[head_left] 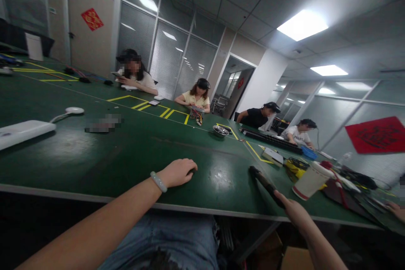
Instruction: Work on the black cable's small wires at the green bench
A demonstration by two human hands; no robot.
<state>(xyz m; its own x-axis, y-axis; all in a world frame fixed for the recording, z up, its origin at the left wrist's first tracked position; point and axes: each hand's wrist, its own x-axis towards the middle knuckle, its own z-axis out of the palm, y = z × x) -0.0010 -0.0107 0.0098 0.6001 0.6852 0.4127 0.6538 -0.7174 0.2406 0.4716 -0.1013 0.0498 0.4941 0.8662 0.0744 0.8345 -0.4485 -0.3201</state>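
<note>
My left hand (179, 172), with a pale bangle at the wrist, rests palm down on the green tabletop (126, 164). Its fingers are loosely bent, and I see nothing held in it. To the right, my right hand (289, 203) is closed around one end of a long, dark, stick-like tool (267, 184). The tool slants away to the left over the table and ends in a black tip; its exact kind is unclear. A white cup (311, 181) with a red band stands tilted in view just right of that hand.
A metal bowl (220, 131) of small dark items sits farther back, left of a small white box (272, 157). Yellow and black cables (295, 168) lie at the right. A white device (27, 133) with a cord is at left. Several people sit across the table.
</note>
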